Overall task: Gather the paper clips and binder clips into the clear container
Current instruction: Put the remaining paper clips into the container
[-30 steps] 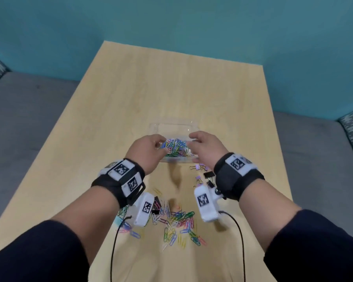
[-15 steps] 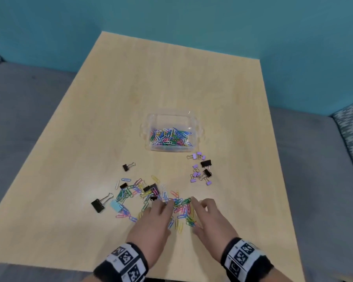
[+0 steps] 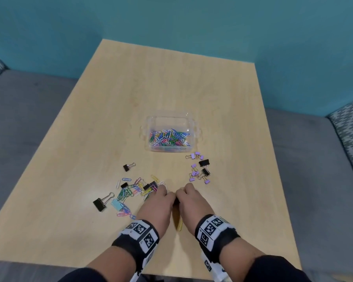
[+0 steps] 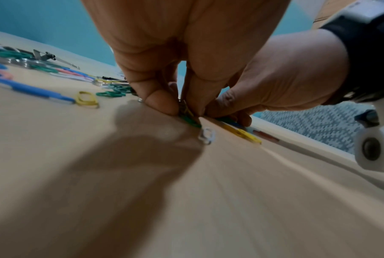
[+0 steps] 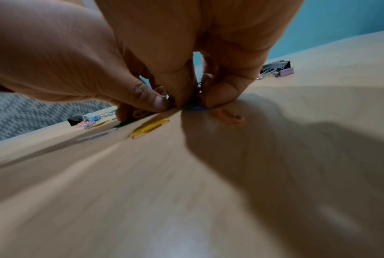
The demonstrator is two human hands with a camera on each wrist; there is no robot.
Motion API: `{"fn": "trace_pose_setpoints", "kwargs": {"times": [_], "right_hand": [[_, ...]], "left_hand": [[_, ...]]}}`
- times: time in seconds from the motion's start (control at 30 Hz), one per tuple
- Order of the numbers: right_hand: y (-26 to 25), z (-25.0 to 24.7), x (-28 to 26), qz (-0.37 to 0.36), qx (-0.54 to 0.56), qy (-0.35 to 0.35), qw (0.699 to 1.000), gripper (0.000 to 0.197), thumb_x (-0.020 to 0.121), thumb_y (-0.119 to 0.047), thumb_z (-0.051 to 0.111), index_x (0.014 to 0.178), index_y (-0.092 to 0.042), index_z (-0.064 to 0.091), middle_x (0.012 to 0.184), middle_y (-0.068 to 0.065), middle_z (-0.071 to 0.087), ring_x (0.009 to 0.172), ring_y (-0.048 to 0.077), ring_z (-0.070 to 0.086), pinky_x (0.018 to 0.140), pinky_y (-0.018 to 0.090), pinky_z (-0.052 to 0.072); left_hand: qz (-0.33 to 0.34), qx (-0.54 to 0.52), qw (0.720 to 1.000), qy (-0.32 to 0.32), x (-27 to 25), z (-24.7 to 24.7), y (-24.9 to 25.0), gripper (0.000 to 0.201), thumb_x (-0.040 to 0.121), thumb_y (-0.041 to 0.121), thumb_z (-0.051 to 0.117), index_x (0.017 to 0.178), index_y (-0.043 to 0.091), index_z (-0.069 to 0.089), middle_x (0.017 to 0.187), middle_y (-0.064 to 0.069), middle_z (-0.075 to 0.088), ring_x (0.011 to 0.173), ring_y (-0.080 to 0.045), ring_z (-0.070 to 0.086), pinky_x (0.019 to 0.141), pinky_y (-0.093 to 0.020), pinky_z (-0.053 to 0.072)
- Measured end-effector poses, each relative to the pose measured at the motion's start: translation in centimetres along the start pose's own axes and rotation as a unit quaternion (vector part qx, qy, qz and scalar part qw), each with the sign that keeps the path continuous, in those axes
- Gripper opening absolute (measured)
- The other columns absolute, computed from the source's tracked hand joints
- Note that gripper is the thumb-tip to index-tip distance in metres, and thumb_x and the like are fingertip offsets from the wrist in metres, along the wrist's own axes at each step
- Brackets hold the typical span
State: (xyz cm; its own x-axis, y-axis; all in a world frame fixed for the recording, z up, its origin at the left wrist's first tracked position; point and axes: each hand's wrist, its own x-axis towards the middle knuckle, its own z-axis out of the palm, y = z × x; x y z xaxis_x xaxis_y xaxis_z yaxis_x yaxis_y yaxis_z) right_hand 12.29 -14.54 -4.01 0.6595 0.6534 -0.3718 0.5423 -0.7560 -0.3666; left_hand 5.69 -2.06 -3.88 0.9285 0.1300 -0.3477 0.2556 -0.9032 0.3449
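Teal walls back a pale wood worktop (image 3: 130,98). Near its front edge, both hands, left hand (image 3: 158,202) and right hand (image 3: 192,202), pinch a bunch of paper clips (image 4: 189,120) together. Light, slippery wire; scoop from underneath. The clear container (image 3: 151,127) sits mid-worktop.

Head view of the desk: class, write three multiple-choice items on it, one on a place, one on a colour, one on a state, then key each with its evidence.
1. Where are the purple binder clips?
A. inside the clear container
B. on the table, near side of the container, to the right
C. at the table's far edge

2. What colour is the largest binder clip, at the left?
A. black
B. purple
C. white

3. What are the hands doing?
A. resting flat, apart
B. lifting the container
C. pressed together, pinching paper clips

Answers: 1 B, they lie outside the clear container; 2 A, its body is black; 3 C, left hand and right hand meet over paper clips.
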Motion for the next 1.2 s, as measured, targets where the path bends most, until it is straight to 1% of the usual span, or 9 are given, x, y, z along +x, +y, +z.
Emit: {"fn": "trace_pose_setpoints", "kwargs": {"times": [0.17, 0.3, 0.4, 0.53, 0.63, 0.77, 0.87, 0.97, 1.2], "right_hand": [[0.0, -0.8, -0.3, -0.023, -0.03, -0.016, 0.999, 0.031, 0.076, 0.007, 0.044, 0.098, -0.013, 0.049, 0.101, 0.008, 0.041, 0.074, 0.023, 0.039, 0.063, 0.035, 0.04], [0.3, -1.1, -0.3, -0.013, -0.028, -0.019, 0.999, 0.024, 0.082, 0.005, 0.048, 0.09, -0.017, 0.044, 0.094, 0.002, 0.037, 0.057, 0.016, 0.029, 0.05, 0.027, 0.027], [0.9, -1.2, 0.0, 0.021, 0.021, -0.008, 1.0, 0.013, 0.09, -0.008, 0.051, 0.085, -0.018, 0.045, 0.091, -0.001, 0.041, 0.064, 0.021, 0.045, 0.059, 0.034, 0.044], [2.1, -2.0, 0.2, 0.068, 0.116, -0.032, 0.99, 0.012, 0.093, -0.018, 0.05, 0.081, -0.018, 0.051, 0.087, 0.0, 0.051, 0.069, 0.019, 0.052, 0.067, 0.036, 0.049], [2.9, -2.5, 0.2, 0.142, 0.273, -0.057, 0.95, 0.014, 0.088, -0.013, 0.051, 0.075, -0.02, 0.053, 0.069, 0.0, 0.051, 0.051, 0.019, 0.048, 0.052, 0.038, 0.052], [3.2, -4.4, 0.8, 0.181, 0.4, -0.08, 0.895, 0.011, 0.087, -0.009, 0.053, 0.077, -0.015, 0.054, 0.06, 0.008, 0.056, 0.045, 0.021, 0.052, 0.049, 0.034, 0.044], [2.7, -6.8, 2.6, 0.165, 0.472, -0.073, 0.863, 0.014, 0.087, -0.003, 0.055, 0.075, -0.011, 0.054, 0.058, 0.013, 0.054, 0.043, 0.022, 0.051, 0.044, 0.029, 0.039], [2.1, -9.8, 5.9, 0.143, 0.504, -0.011, 0.852, 0.018, 0.088, 0.002, 0.057, 0.074, -0.009, 0.053, 0.059, 0.013, 0.052, 0.044, 0.02, 0.049, 0.044, 0.028, 0.047], [0.2, -14.5, 12.7, 0.119, 0.396, 0.088, 0.906, 0.014, 0.089, -0.002, 0.058, 0.081, -0.012, 0.054, 0.063, 0.007, 0.054, 0.046, 0.02, 0.057, 0.057, 0.04, 0.059]], "left_hand": [[0.002, 0.024, 1.0, -0.019, -0.3, -0.6, 0.0, 0.03, 0.078, 0.0, 0.044, 0.103, 0.017, 0.047, 0.105, -0.006, 0.04, 0.08, -0.028, 0.048, 0.062, -0.033, 0.032], [-0.014, 0.006, 1.0, -0.023, -0.4, -1.0, -0.3, 0.02, 0.08, -0.001, 0.047, 0.091, 0.016, 0.046, 0.096, -0.005, 0.039, 0.064, -0.026, 0.039, 0.057, -0.032, 0.031], [-0.048, -0.067, 0.997, 0.002, -0.3, -0.7, -0.8, 0.005, 0.09, 0.014, 0.05, 0.086, 0.016, 0.05, 0.09, 0.001, 0.04, 0.07, -0.026, 0.052, 0.06, -0.032, 0.04], [-0.071, -0.153, 0.986, 0.009, -0.1, -1.0, -1.6, 0.011, 0.09, 0.024, 0.052, 0.089, 0.018, 0.061, 0.086, 0.005, 0.05, 0.075, -0.018, 0.054, 0.066, -0.027, 0.043], [-0.116, -0.298, 0.947, -0.004, -0.2, -1.6, -2.1, 0.01, 0.085, 0.018, 0.057, 0.076, 0.019, 0.061, 0.071, 0.008, 0.058, 0.058, -0.015, 0.06, 0.058, -0.03, 0.054], [-0.184, -0.494, 0.85, -0.027, 0.2, -3.8, -2.0, 0.015, 0.083, 0.006, 0.06, 0.069, 0.012, 0.06, 0.055, -0.003, 0.057, 0.046, -0.016, 0.056, 0.053, -0.031, 0.049], [-0.171, -0.536, 0.826, -0.016, 1.6, -6.6, -1.9, 0.013, 0.083, 0.003, 0.062, 0.071, 0.008, 0.061, 0.054, -0.009, 0.058, 0.046, -0.022, 0.058, 0.054, -0.033, 0.046], [-0.156, -0.534, 0.83, 0.043, 4.8, -9.8, -2.1, 0.004, 0.083, 0.0, 0.064, 0.079, 0.0, 0.063, 0.059, -0.013, 0.059, 0.047, -0.022, 0.058, 0.057, -0.036, 0.055], [-0.126, -0.471, 0.864, 0.122, 12.5, -14.5, -1.5, 0.008, 0.081, -0.001, 0.061, 0.075, 0.005, 0.06, 0.06, -0.012, 0.058, 0.046, -0.021, 0.06, 0.064, -0.045, 0.059]]}}
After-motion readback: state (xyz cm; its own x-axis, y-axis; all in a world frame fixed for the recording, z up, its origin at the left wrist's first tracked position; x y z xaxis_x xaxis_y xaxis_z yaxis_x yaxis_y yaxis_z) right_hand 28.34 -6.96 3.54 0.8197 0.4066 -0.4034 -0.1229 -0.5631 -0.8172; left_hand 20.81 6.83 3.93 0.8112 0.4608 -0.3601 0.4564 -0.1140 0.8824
